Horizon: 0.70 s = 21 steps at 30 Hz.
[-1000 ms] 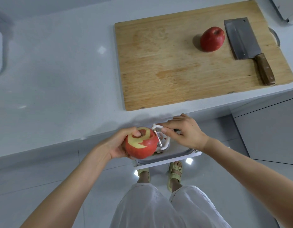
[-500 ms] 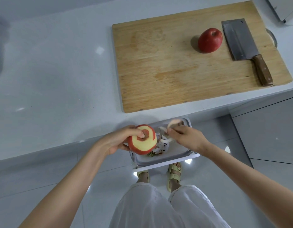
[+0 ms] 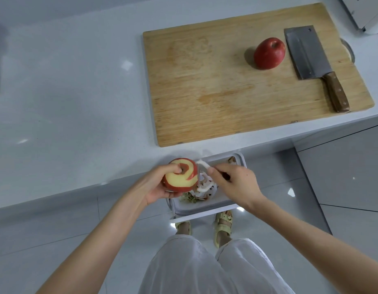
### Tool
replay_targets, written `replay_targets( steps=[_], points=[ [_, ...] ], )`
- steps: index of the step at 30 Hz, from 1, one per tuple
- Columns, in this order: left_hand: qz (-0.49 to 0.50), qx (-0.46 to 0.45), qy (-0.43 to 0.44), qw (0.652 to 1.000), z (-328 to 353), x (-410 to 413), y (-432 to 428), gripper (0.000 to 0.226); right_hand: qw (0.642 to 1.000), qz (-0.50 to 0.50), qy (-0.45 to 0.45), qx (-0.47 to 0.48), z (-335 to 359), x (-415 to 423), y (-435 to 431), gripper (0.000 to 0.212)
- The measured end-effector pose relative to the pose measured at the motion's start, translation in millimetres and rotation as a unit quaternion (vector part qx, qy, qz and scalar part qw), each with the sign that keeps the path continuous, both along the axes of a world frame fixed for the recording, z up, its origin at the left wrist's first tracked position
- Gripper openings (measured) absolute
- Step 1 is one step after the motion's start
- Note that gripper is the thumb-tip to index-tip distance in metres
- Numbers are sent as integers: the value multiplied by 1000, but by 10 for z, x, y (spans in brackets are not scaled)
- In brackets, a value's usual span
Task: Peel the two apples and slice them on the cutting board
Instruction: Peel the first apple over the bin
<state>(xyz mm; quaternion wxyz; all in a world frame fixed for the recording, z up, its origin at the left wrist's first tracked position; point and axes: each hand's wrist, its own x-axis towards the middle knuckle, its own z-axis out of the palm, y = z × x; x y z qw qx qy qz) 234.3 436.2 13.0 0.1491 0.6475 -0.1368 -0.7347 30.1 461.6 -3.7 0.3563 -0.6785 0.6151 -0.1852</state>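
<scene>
Step in hand is peeling apple one; apple two is untouched and nothing is sliced yet. Your left hand (image 3: 154,187) cups the half-peeled apple (image 3: 181,178) from below, fingers (image 3: 173,167) curled round it, thumb pressed beside the stem dip. Your right hand (image 3: 237,185) has its fingers (image 3: 213,171) clamped on the white peeler (image 3: 202,165), with the blade against the apple's flank just right of your left thumb. Pale flesh spirals across the top; a red band runs round the lower half and a red curl sits by the stem. To do it well, roll the apple with the left fingers and hold the peeler hand nearly fixed. Use light pressure and overlapping passes. Shift the left thumb off the blade path before each stroke, since thumb and blade are close. Do the stem curl last. The scrap bin (image 3: 207,213) sits directly under both sets of fingers with a peel heap (image 3: 205,188) in it, so strips should drop in. Its rim is just below your right fingers; don't knock it. The surface (image 3: 77,92) edge is just beyond your fingertips, with open room above it. Further beyond the right fingers is the cutting board (image 3: 205,81). The second apple (image 3: 268,53) sits at its far right, just beside the cleaver (image 3: 307,54) blade and apparently not touching it. The board's left half is bare wood, a good landing spot.
</scene>
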Motion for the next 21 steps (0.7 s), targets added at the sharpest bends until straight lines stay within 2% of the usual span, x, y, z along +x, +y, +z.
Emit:
replay_targets(
  steps=[2,3,6,9,15,18,21],
  points=[
    [-13,-1,-16,1000,-4,-43,9,17,978,64,69,-186,-10,46,-22,39],
    [-19,-3,-23,1000,-5,-62,13,17,966,82,86,-231,-28,73,-40,37],
    [-18,-9,-36,999,0,-78,21,13,946,98,109,-289,-28,124,-108,32],
    [-31,-10,-29,999,9,-37,24,11,947,95,86,-296,-42,81,-155,32],
    [-57,9,22,998,32,64,7,14,965,115,32,-232,-77,-54,-220,36],
    [-68,8,45,997,69,78,-14,35,970,123,1,-208,-95,-76,-240,34],
    [-54,13,54,997,95,97,-34,37,974,120,-18,-192,-119,-129,-268,29]
  ],
)
